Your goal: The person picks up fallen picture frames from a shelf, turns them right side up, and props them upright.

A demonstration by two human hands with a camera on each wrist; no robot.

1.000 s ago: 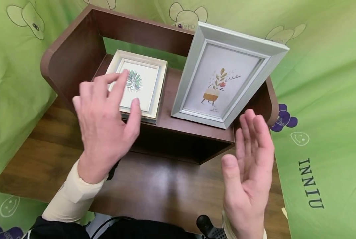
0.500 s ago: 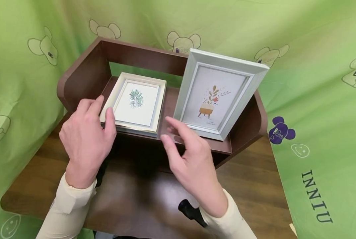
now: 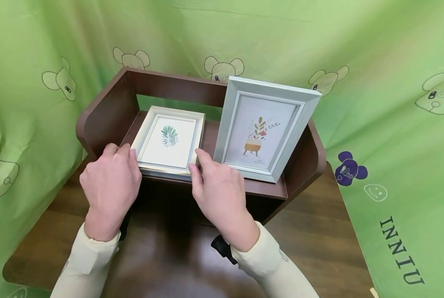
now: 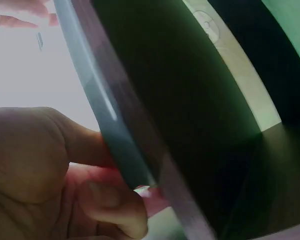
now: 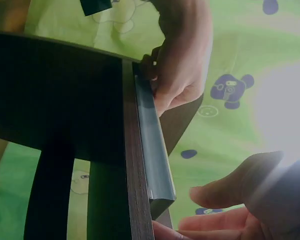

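A cream picture frame (image 3: 169, 142) with a green leaf print lies flat, face up, on the left of the brown shelf (image 3: 262, 188). Its blue-grey side shows along the shelf's front edge in both wrist views. My left hand (image 3: 110, 186) pinches the frame's near left corner, thumb at the side and fingers curled beside it. At the near right corner is my right hand (image 3: 222, 192), its index finger beside the right edge; in the right wrist view its thumb (image 5: 215, 194) stands slightly apart from the frame. Further fingertips are hidden.
A larger grey-white picture frame (image 3: 260, 128) with a potted plant print stands tilted back on the shelf's right half, close to my right hand. The shelf stands on a wooden table (image 3: 311, 231). Green printed cloth (image 3: 356, 37) hangs around it.
My right hand has come left from beside the standing frame to the flat frame's right corner. My left hand has dropped from above the print to its left corner. The head view has shifted.
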